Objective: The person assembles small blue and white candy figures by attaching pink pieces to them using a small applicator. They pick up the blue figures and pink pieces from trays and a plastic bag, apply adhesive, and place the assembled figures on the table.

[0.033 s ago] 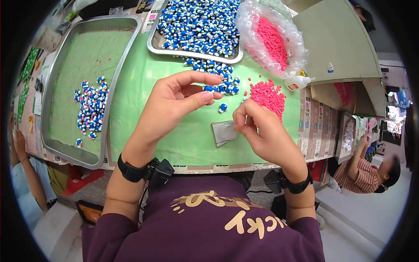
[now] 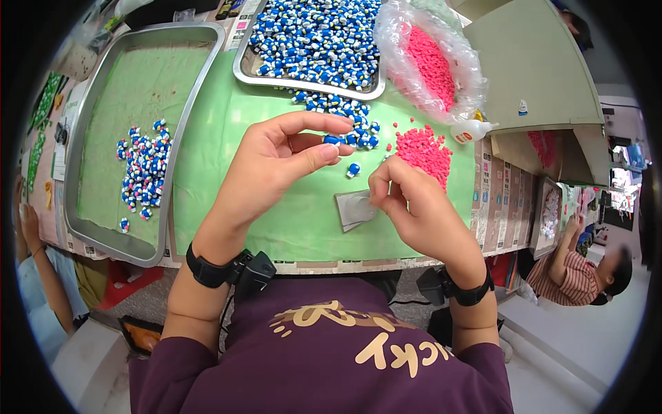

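Note:
My left hand (image 2: 272,162) is above the green work surface (image 2: 276,221), its thumb and fingers closed round a small blue-and-white figure piece (image 2: 332,140). More such pieces (image 2: 324,103) lie in a heap just beyond, and a single blue-and-white piece (image 2: 353,170) rests apart between my hands. The fingers of my right hand (image 2: 410,207) are pinched together at the edge of a grey square pad (image 2: 355,210). Whatever sits between those fingertips is hidden. A heap of small pink pieces (image 2: 424,153) lies just beyond my right hand.
A metal tray (image 2: 163,228) at left holds several blue-white pieces with pink parts. Another metal tray (image 2: 310,88), heaped with blue pieces, stands at the back. Beside it are a plastic bag (image 2: 396,62) of pink pieces, a white bottle (image 2: 472,130) and a large box (image 2: 531,62). Other people work on both sides.

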Demonstrator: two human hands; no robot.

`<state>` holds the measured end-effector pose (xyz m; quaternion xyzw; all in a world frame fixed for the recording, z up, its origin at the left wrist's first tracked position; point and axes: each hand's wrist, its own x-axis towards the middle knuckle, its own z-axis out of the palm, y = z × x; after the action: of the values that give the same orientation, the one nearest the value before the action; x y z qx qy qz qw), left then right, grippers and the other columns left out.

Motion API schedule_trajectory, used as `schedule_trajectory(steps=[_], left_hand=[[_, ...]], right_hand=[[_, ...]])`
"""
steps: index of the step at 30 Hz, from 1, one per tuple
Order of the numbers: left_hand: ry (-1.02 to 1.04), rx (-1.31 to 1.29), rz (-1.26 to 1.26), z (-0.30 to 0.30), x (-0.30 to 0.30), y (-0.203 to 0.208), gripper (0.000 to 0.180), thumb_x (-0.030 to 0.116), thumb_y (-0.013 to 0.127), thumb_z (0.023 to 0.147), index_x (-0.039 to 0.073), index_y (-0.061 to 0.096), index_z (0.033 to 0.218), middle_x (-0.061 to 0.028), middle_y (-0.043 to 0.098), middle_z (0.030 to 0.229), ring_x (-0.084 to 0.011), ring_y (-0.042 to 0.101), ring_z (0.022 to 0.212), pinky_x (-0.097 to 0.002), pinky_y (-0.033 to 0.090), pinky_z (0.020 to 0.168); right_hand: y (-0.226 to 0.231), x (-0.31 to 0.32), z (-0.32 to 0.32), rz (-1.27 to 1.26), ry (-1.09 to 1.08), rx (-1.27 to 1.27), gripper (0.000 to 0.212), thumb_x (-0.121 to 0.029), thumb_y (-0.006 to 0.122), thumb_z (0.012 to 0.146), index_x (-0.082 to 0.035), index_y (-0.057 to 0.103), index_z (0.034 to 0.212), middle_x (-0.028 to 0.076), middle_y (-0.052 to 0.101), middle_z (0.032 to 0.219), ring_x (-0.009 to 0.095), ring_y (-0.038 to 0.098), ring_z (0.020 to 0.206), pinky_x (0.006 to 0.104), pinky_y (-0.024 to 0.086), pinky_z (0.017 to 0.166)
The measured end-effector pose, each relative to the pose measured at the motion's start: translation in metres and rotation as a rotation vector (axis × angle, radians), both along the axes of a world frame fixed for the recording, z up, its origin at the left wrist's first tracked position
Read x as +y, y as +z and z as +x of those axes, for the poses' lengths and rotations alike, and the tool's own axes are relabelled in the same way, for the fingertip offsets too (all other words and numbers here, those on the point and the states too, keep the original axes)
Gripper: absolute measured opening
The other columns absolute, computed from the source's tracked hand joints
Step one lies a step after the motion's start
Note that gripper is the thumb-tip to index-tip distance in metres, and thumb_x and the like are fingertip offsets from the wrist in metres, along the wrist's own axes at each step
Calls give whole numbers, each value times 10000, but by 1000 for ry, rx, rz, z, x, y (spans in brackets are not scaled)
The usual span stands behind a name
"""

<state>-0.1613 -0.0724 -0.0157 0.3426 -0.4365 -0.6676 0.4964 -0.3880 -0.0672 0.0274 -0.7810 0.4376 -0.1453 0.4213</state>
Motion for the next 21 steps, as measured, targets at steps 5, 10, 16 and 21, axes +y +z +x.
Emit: schedule_trajectory(steps=[5,10,16,21], left_hand=[[42,11,4,2,2,1,243,8,658,892,-7,648,1134,-94,687,1101,-159,680,951,-276,547,841],[45,-80,-15,2,3,5,272,45,659,908,7,632,1176,-111,688,1081,-136,664,885,-279,545,814],[34,11,-41,-1,3,0,266,51,653,914,3,623,1174,-123,689,1090,-146,670,917,-279,548,812],[-35,84,-9,-6,5,1,284,50,641,922,2,608,1200,-139,684,1106,-161,674,926,-289,549,818]], right_hand=[[-4,-1,6,-27,-9,-67,163,65,569,796,-48,496,889,142,582,734,382,591,718,453,417,607],[-5,0,8,-42,-19,-34,168,82,560,790,-39,492,886,149,583,739,387,584,691,446,414,590],[8,2,1,134,-101,-93,192,74,599,836,-46,460,889,37,557,781,135,539,683,297,420,620],[9,2,0,157,-202,-421,223,64,615,864,-64,435,898,24,551,865,77,509,764,252,426,683]])
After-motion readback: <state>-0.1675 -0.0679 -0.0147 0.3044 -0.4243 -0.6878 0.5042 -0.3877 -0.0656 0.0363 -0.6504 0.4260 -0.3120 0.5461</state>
